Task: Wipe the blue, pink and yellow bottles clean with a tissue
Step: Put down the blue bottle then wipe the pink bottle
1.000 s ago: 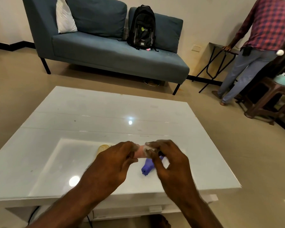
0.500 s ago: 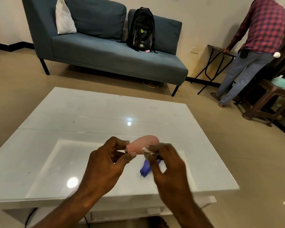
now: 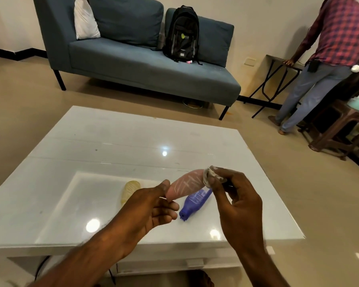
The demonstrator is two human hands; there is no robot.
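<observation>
My left hand [image 3: 151, 206] pinches the near end of the pink bottle [image 3: 186, 186] and holds it tilted above the white table [image 3: 116, 146]. My right hand [image 3: 234, 195] pinches a crumpled tissue [image 3: 210, 176] against the far, upper end of that bottle. White streaks show on the pink bottle's side. The blue bottle [image 3: 195, 201] lies on the table just below, its cap toward me. The yellow bottle [image 3: 130, 190] lies on the table to the left, partly behind my left hand.
A blue sofa [image 3: 145, 63] with a black backpack [image 3: 181, 34] stands beyond the table. At the right a person [image 3: 327, 59] stands by a folding side table [image 3: 278, 79], with a wooden stool [image 3: 340, 129] nearby.
My right hand has slid the tissue from the bottle's near part up to its far end. My left hand has shifted down to the near end; the yellow bottle shows again.
</observation>
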